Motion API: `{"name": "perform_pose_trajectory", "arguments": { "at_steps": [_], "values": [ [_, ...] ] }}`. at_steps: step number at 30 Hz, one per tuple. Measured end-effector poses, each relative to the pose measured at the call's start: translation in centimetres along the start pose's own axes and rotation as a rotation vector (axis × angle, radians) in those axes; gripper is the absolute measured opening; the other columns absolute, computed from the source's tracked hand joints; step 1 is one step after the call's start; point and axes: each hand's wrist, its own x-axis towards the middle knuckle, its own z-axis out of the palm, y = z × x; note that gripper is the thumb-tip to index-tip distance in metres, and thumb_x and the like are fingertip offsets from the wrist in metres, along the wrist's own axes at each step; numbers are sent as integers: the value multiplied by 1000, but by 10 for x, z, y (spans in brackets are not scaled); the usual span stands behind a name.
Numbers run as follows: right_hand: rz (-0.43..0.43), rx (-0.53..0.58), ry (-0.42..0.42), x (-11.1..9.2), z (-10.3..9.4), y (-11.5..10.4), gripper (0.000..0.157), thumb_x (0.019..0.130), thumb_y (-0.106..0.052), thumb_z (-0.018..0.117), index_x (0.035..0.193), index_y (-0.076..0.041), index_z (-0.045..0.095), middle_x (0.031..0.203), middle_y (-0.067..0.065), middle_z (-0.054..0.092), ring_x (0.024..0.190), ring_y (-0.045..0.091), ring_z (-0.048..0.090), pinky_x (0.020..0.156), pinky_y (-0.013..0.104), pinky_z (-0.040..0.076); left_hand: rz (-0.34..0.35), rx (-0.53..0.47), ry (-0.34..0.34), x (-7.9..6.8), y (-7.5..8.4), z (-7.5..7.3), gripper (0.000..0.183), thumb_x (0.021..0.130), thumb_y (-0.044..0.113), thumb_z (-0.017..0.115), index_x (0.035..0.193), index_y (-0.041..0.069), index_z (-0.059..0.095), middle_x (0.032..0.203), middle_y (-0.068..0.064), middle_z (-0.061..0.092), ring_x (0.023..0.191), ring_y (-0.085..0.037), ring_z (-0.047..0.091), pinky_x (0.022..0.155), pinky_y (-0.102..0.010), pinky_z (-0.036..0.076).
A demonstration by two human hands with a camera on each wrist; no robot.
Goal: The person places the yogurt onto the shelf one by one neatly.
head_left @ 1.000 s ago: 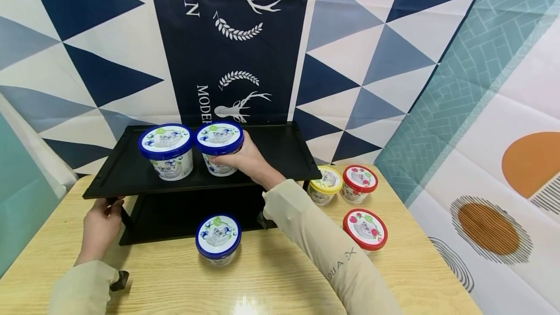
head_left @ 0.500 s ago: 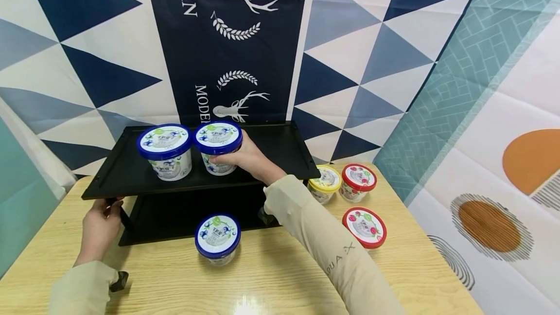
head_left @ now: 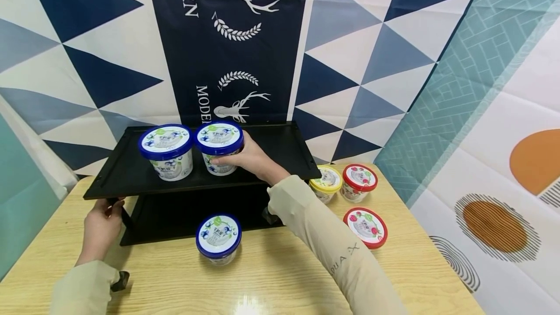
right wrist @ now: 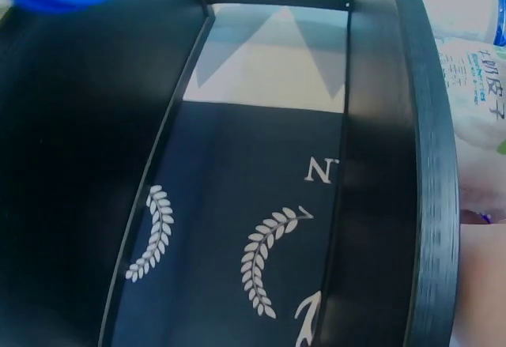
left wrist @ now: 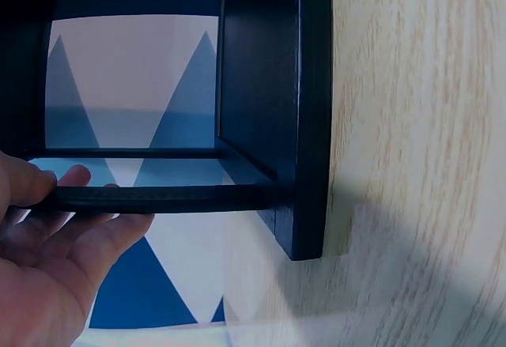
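Observation:
My right hand point(head_left: 253, 160) grips a white tub with a blue lid point(head_left: 218, 139) and blueberry pictures, on the top board of a black two-tier shelf point(head_left: 271, 147). A second blue-lidded tub point(head_left: 166, 147) stands just left of it. At the shelf's front left, my left hand point(head_left: 100, 227) holds the black post point(head_left: 124, 213) beneath the top board. The left wrist view shows thumb and fingers of the left hand point(left wrist: 67, 252) round that post point(left wrist: 166, 198). In the right wrist view, the held tub point(right wrist: 478, 98) and part of the right hand point(right wrist: 482, 284) show beyond the board edge.
Another blue-lidded tub point(head_left: 218, 237) stands on the wooden table point(head_left: 175, 281) before the shelf. Right of the shelf are a yellow-lidded tub point(head_left: 327, 181) and two red-lidded tubs, one behind point(head_left: 360, 179) and one nearer point(head_left: 366, 226). A patterned cloth point(head_left: 341, 62) hangs behind.
Hardly anything differs: both hands keep their holds and the tubs stay in place. The right forearm has shifted slightly to the right.

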Motion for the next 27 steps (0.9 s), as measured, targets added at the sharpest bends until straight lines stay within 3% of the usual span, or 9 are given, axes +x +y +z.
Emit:
{"name": "perform_pose_trajectory", "arguments": {
  "at_steps": [10,18,20,23,25,27],
  "values": [
    [-10,-41,23,-13,-24,9,77,77,-26,77,140,-21,33,138,3,45,128,22,44,109,44,39,9,5,3,0,-1,1,33,99,13,33,120,-7,48,125,-32,50,113,-45,50,90,-57,45],
    [-30,-66,90,-30,-42,12,69,80,-26,74,138,-18,39,135,4,48,127,21,46,110,41,39,-9,10,9,-1,0,0,32,99,13,35,118,-8,49,124,-33,50,112,-46,49,88,-55,46],
    [-34,-63,99,-34,-46,12,69,80,-25,73,139,-15,39,135,5,49,127,21,47,108,41,41,-9,18,10,-1,0,0,32,99,13,34,118,-8,50,124,-33,51,112,-45,50,83,-42,50],
    [-35,-60,109,-41,-51,11,67,81,-24,72,139,-13,39,133,5,51,125,20,48,107,40,42,-3,28,14,-1,0,-1,32,98,13,34,118,-7,51,123,-32,53,111,-44,51,77,-29,49],
    [-36,-65,117,-46,-54,10,65,81,-24,72,138,-14,41,132,4,52,124,19,49,107,39,42,2,33,11,-1,1,-1,33,99,12,34,119,-7,51,123,-31,53,112,-43,51,77,-29,49],
    [-39,-74,120,-51,-57,9,63,81,-25,72,136,-15,42,131,3,53,124,18,50,107,39,43,2,33,12,-1,1,-1,33,99,13,34,119,-7,50,123,-30,53,112,-42,51,80,-37,50]
  ]
}}
